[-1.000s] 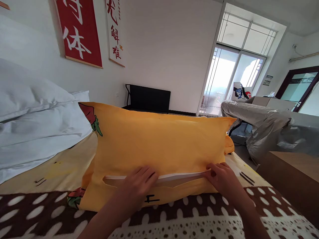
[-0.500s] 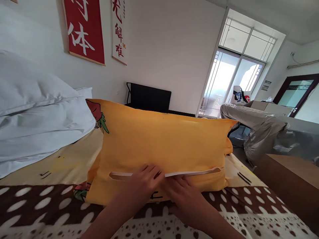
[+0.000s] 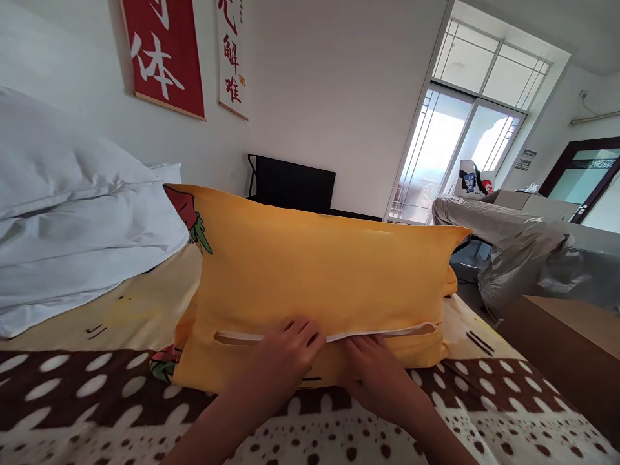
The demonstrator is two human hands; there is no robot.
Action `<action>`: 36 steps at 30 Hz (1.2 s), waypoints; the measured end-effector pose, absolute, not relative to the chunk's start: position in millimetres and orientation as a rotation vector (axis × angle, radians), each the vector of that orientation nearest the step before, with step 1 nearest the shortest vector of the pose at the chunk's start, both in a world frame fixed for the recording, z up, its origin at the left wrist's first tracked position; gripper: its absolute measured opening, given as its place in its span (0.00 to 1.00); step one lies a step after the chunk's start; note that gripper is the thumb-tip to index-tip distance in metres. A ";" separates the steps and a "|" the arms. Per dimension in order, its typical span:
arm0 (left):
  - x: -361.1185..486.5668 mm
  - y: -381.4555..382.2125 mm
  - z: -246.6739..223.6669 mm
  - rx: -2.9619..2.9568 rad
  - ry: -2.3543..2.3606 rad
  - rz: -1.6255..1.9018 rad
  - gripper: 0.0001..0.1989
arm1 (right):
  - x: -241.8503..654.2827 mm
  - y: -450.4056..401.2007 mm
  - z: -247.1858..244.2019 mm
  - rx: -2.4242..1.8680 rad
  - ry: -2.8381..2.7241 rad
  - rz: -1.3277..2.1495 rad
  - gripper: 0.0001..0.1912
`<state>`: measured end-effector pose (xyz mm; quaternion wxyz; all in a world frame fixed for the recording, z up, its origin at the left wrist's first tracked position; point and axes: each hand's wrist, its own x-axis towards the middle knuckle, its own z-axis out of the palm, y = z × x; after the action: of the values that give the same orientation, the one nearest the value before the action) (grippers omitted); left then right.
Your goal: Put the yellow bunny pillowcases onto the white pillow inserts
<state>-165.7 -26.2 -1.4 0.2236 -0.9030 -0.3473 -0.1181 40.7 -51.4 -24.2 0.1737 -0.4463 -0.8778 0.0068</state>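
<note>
A yellow-orange pillow point(image 3: 320, 265) with carrot-like prints at its left corners stands on its long side in front of me. Low on its near face runs a long slit edged with a pale zipper strip point(image 3: 407, 331), gaping at both ends. My left hand point(image 3: 295, 345) is closed at the middle of the slit, fingers curled over the pillowcase edge. Just right of it, my right hand point(image 3: 372, 365) grips the pillowcase below the strip, its fingertips partly hidden at the opening. Between the hands a short piece of the strip shows.
The bed cover point(image 3: 334, 439) is brown, white and cream with spots. White bedding point(image 3: 77, 213) is heaped at the left. A cardboard box point(image 3: 562, 355) and a plastic-wrapped item point(image 3: 513, 252) stand at the right. Behind the pillow is a black panel point(image 3: 295, 184).
My right hand has shifted slightly right along the slit, widening the gap between my hands. My left hand keeps its hold. The whole view has shifted a little.
</note>
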 end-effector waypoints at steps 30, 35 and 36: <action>-148.6 -22.5 3.0 -2.681 -1.412 -0.183 0.21 | 123.7 -50.1 -11.6 -1.527 -2.510 0.198 0.09; -143.6 -23.7 7.2 -2.674 -1.466 -0.146 0.19 | 137.7 -48.7 -13.0 -1.412 -2.457 -0.039 0.05; -143.2 -23.8 7.3 -2.675 -1.466 -0.142 0.19 | 140.2 -46.2 -14.3 -1.383 -2.427 -0.117 0.05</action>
<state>-143.2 -23.8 7.3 0.0442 -0.8751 -0.4797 -0.0466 140.2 -46.2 -14.3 0.1720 -0.4873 -0.8551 -0.0414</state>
